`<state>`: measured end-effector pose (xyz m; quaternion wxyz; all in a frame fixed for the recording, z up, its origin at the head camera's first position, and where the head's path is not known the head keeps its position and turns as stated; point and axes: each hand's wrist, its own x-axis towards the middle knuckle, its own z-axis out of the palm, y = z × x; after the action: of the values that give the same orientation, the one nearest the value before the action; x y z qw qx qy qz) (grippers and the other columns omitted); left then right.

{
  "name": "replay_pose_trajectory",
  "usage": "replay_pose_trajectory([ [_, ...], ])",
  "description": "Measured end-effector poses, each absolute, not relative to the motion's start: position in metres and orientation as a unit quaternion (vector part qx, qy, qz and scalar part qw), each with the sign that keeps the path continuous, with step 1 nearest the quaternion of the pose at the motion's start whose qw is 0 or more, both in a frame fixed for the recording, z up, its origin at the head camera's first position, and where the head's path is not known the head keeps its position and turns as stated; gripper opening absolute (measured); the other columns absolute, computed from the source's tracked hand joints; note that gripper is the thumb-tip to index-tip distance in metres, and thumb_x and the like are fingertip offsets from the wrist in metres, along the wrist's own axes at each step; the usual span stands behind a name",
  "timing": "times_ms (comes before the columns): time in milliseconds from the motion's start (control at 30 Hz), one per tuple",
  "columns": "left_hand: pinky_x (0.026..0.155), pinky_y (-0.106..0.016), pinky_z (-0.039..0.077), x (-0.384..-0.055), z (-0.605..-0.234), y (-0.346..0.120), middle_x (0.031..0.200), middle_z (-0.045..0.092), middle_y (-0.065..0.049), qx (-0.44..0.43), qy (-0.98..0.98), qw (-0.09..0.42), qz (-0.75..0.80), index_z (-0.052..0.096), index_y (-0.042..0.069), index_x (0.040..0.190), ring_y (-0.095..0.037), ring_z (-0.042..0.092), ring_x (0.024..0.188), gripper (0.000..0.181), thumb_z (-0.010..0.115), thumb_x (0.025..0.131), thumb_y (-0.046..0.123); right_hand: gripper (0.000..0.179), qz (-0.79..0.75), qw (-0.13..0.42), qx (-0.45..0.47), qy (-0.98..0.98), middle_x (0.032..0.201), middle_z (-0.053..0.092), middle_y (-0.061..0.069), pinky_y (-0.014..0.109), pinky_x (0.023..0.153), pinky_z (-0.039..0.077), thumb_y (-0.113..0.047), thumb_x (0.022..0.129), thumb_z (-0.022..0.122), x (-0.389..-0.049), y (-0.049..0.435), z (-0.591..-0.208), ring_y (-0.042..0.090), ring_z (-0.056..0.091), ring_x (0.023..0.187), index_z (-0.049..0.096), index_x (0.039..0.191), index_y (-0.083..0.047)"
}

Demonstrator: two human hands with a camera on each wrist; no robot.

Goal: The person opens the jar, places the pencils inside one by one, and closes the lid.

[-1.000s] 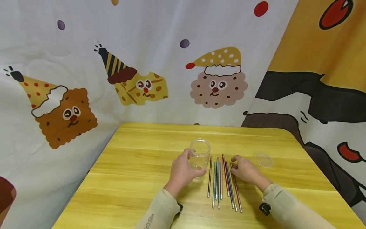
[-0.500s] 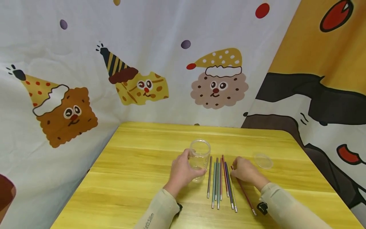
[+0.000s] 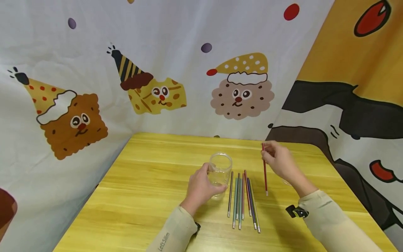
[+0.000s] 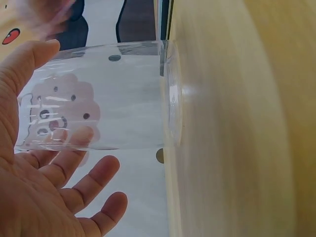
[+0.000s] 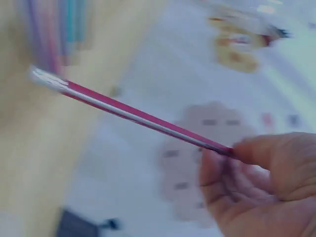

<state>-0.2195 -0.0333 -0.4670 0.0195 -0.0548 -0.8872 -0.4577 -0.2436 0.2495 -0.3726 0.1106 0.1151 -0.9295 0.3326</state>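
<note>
A red pencil (image 3: pixel 264 171) is hanging, silver end down, from the right hand (image 3: pixel 281 161), whose thumb and fingers are pinching it near its upper end. Well to that hand's left, the left hand (image 3: pixel 203 187) is gripping a clear cup (image 3: pixel 221 176), which is standing upright on the table (image 3: pixel 151 175). Between the hands, other pencils (image 3: pixel 240 201) are lying side by side. A clear disc (image 3: pixel 286 182) is showing partly behind the right wrist. A printed cloth (image 3: pixel 195 129) is hanging beyond both hands.
</note>
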Motion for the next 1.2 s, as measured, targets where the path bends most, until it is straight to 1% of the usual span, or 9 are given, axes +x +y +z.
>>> replay_pose_trajectory([
  [100, 0.108, -0.066, 0.047, -0.219, -0.467, -0.033, 0.134, 0.071, -0.001, -0.052, -0.887, 0.018, -0.459, 0.06, 0.024, 0.137, -0.034, 0.061, 0.126, 0.082, 0.099, 0.07, 0.048, 0.042, 0.374, 0.272, 0.17, -0.87, 0.102, 0.076, 0.019, 0.01, 0.069, 0.051, -0.001, 0.103, 0.067, -0.238, 0.232, -0.338, 0.006, 0.07, 0.082, 0.059, 0.145, -0.001],
  [167, 0.109, -0.067, 0.046, -0.219, -0.466, -0.033, 0.135, 0.071, 0.0, -0.05, -0.886, 0.018, -0.46, 0.06, 0.024, 0.138, -0.034, 0.061, 0.128, 0.082, 0.099, 0.07, 0.048, 0.047, 0.413, 0.35, 0.204, -0.815, 0.099, 0.076, 0.012, 0.007, 0.072, 0.052, 0.006, 0.099, 0.07, -0.232, 0.218, -0.316, -0.001, 0.069, 0.08, 0.061, 0.145, -0.002],
  [300, 0.108, -0.067, 0.046, -0.22, -0.467, -0.034, 0.134, 0.071, -0.002, -0.054, -0.886, 0.022, -0.459, 0.06, 0.023, 0.137, -0.035, 0.061, 0.128, 0.081, 0.099, 0.07, 0.047, 0.046, 0.529, 0.415, 0.252, -0.696, 0.102, 0.077, 0.005, 0.014, 0.079, 0.059, 0.013, 0.096, 0.068, -0.222, 0.19, -0.283, 0.005, 0.074, 0.085, 0.061, 0.141, 0.002],
  [467, 0.104, -0.064, 0.05, -0.22, -0.469, -0.034, 0.13, 0.072, 0.001, -0.057, -0.889, 0.027, -0.453, 0.06, 0.024, 0.133, -0.034, 0.063, 0.125, 0.078, 0.099, 0.07, 0.048, 0.043, 0.595, 0.401, 0.29, -0.633, 0.105, 0.077, 0.005, 0.021, 0.081, 0.061, 0.013, 0.098, 0.066, -0.224, 0.161, -0.283, 0.013, 0.075, 0.087, 0.058, 0.139, 0.006],
  [600, 0.101, -0.061, 0.052, -0.22, -0.47, -0.034, 0.129, 0.072, 0.003, -0.059, -0.89, 0.026, -0.451, 0.06, 0.025, 0.13, -0.031, 0.064, 0.122, 0.076, 0.098, 0.07, 0.051, 0.044, 0.526, 0.381, 0.305, -0.696, 0.103, 0.076, 0.006, 0.016, 0.078, 0.058, 0.014, 0.096, 0.067, -0.233, 0.148, -0.309, 0.008, 0.073, 0.085, 0.059, 0.139, 0.004],
  [700, 0.104, -0.061, 0.05, -0.221, -0.47, -0.034, 0.13, 0.072, 0.003, -0.066, -0.888, 0.028, -0.453, 0.06, 0.025, 0.131, -0.029, 0.065, 0.122, 0.075, 0.098, 0.071, 0.049, 0.045, 0.469, 0.364, 0.315, -0.74, 0.099, 0.077, 0.012, 0.013, 0.077, 0.055, 0.012, 0.095, 0.071, -0.241, 0.145, -0.333, 0.01, 0.072, 0.082, 0.061, 0.138, 0.001],
  [867, 0.112, -0.063, 0.044, -0.222, -0.472, -0.034, 0.132, 0.072, 0.004, -0.074, -0.887, 0.032, -0.455, 0.059, 0.024, 0.134, -0.028, 0.065, 0.125, 0.078, 0.098, 0.071, 0.048, 0.041, 0.412, 0.341, 0.308, -0.787, 0.094, 0.078, 0.013, 0.015, 0.064, 0.051, 0.004, 0.095, 0.076, -0.247, 0.147, -0.367, 0.02, 0.073, 0.077, 0.065, 0.134, -0.001],
  [1033, 0.113, -0.064, 0.042, -0.223, -0.473, -0.033, 0.132, 0.072, 0.002, -0.077, -0.886, 0.032, -0.456, 0.059, 0.024, 0.134, -0.028, 0.065, 0.125, 0.075, 0.098, 0.073, 0.045, 0.039, 0.382, 0.317, 0.302, -0.813, 0.093, 0.078, 0.011, 0.014, 0.05, 0.041, 0.001, 0.096, 0.077, -0.248, 0.147, -0.386, 0.018, 0.072, 0.075, 0.066, 0.133, -0.002],
  [1200, 0.112, -0.064, 0.042, -0.222, -0.472, -0.034, 0.131, 0.071, 0.001, -0.076, -0.885, 0.031, -0.458, 0.059, 0.024, 0.134, -0.029, 0.065, 0.124, 0.074, 0.097, 0.073, 0.044, 0.038, 0.372, 0.308, 0.301, -0.823, 0.094, 0.077, 0.011, 0.015, 0.05, 0.043, -0.001, 0.096, 0.076, -0.245, 0.144, -0.393, 0.018, 0.072, 0.078, 0.066, 0.133, 0.0],
])
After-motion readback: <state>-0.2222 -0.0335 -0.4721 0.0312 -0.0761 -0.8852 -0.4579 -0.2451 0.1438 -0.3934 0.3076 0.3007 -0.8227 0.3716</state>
